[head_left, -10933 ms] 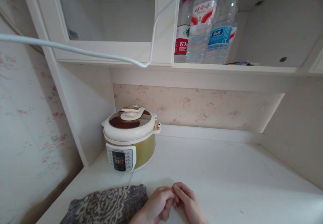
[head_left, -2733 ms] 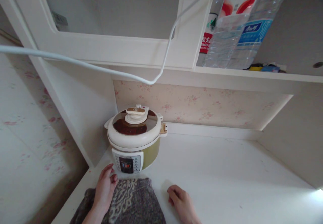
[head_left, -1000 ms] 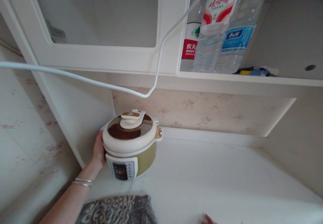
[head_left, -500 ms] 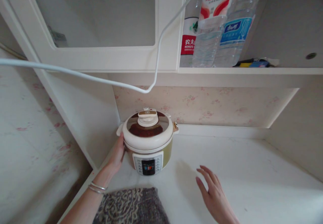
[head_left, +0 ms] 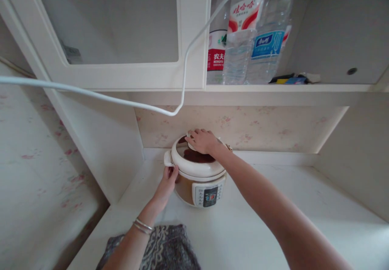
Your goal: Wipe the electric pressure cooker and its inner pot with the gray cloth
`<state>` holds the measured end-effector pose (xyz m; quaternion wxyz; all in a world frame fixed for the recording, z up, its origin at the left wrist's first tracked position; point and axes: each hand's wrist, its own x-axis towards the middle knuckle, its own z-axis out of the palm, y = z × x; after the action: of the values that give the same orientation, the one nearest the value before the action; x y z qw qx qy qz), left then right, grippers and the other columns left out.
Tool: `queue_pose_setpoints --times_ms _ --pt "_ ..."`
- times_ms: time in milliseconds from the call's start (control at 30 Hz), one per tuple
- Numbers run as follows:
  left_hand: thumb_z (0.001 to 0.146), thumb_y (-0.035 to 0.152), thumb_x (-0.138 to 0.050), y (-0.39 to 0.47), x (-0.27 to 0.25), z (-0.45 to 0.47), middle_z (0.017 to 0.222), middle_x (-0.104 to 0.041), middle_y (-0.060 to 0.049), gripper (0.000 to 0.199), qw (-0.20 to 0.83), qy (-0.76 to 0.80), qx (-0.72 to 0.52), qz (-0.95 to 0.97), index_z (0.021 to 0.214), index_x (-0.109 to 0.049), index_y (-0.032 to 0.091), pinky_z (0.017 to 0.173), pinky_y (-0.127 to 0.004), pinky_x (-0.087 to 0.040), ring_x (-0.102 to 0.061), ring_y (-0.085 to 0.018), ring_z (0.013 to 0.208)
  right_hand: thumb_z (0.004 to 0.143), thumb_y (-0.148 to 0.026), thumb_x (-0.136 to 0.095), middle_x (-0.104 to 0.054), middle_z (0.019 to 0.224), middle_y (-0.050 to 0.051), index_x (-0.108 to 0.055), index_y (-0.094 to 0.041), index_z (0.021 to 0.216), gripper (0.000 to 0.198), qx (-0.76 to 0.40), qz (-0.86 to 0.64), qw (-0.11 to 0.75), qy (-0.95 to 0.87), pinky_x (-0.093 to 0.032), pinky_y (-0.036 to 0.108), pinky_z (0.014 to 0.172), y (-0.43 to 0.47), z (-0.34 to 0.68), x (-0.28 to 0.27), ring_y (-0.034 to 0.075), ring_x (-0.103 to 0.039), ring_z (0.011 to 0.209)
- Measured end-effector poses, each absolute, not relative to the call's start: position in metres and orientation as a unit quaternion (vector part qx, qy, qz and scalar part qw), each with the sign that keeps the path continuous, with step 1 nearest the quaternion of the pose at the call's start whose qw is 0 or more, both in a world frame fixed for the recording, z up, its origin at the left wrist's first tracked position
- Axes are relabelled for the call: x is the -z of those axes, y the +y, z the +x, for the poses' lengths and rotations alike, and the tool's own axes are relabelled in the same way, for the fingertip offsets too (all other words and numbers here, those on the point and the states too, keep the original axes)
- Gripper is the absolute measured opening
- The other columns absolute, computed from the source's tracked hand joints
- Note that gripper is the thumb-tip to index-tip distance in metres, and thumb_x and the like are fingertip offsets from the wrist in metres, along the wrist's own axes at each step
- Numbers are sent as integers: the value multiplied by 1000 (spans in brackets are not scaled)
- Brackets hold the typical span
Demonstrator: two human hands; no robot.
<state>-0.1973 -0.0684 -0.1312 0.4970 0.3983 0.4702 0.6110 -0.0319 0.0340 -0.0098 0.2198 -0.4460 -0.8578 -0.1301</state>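
A cream and gold electric pressure cooker (head_left: 185, 188) stands on the white counter with its lid (head_left: 194, 168) on. Its control panel (head_left: 209, 195) faces forward and a little to the right. My right hand (head_left: 202, 141) reaches across the top, fingers curled over the lid's knob, which it mostly covers. My left hand (head_left: 166, 183), with silver bangles at the wrist, grips the cooker's left side just under the side handle (head_left: 168, 158). Beneath my left forearm lies a dark grey patterned cloth (head_left: 172, 247).
A white cable (head_left: 130, 101) hangs across the view in front of the cupboard. Plastic water bottles (head_left: 240, 55) and small items stand on the open shelf (head_left: 288, 88) above. A side panel (head_left: 100, 140) bounds the counter (head_left: 273, 237) on the left.
My right hand has moved from above the counter onto the lid's knob. The cooker has shifted right and turned, its panel now angled rightward, with my left hand still at its side.
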Motion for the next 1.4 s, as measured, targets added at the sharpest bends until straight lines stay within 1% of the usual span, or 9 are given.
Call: queue_pose_setpoints --times_ms 100,233,367,567,800,1000,1167,1267,1400 --pt "83 60 -55 -67 129 -193 150 -41 -5 58 505 504 -589 379 135 -47 34 106 -45 -36 -32 -28 140 97 -60 -23 -66 103 15 -62 -13 110 63 143 -459 207 -852 -42 49 90 38 -24 16 29 -60 103" --pt "84 70 -42 -60 130 -195 148 -41 -9 63 520 548 -555 348 132 -46 30 93 -47 -47 -32 -30 140 94 -66 -19 -64 111 16 -58 -16 117 68 157 -463 163 -857 -41 46 90 32 -10 12 30 -58 108" --pt "87 68 -38 -54 134 -189 143 -46 -8 54 497 570 -531 383 124 -46 30 86 -46 -53 -40 -28 134 91 -69 -15 -61 118 16 -53 -19 124 71 153 -470 109 -862 -42 44 91 27 -1 5 30 -56 110" --pt "90 61 -39 -51 134 -181 138 -50 -9 44 492 566 -531 394 116 -47 27 82 -42 -56 -44 -27 129 95 -61 -10 -62 116 14 -54 -21 120 65 178 -503 98 -840 -43 43 87 21 0 5 29 -56 107" --pt "87 62 -45 -53 126 -172 140 -49 -8 45 519 559 -520 385 118 -46 29 81 -43 -55 -42 -28 130 92 -67 -13 -62 113 15 -54 -20 120 69 163 -486 58 -857 -46 39 84 19 16 -4 29 -59 104" --pt "87 62 -46 -43 130 -151 142 -46 -11 59 537 535 -513 403 136 -32 32 74 -37 -57 -50 -27 124 95 -60 -13 -64 108 16 -56 -18 119 65 183 -538 43 -822 -48 39 80 11 41 -3 30 -63 98" --pt "88 62 -43 -26 139 -135 141 -50 -10 70 499 523 -509 467 148 -20 35 87 -38 -53 -54 -24 123 95 -60 -14 -64 110 19 -58 -15 118 67 175 -612 24 -771 -48 41 82 3 52 -3 31 -64 99" --pt "89 63 -39 -23 142 -131 145 -47 -9 69 474 503 -509 513 149 -21 34 98 -39 -47 -50 -23 128 96 -59 -19 -65 107 20 -60 -14 116 63 174 -648 26 -741 -48 42 83 3 53 -3 31 -64 100" --pt "89 65 -37 -25 142 -132 147 -44 -9 65 463 493 -508 533 146 -32 32 101 -41 -44 -48 -24 130 95 -58 -23 -67 103 21 -61 -12 113 62 168 -659 29 -733 -49 46 80 5 53 -4 34 -65 97"
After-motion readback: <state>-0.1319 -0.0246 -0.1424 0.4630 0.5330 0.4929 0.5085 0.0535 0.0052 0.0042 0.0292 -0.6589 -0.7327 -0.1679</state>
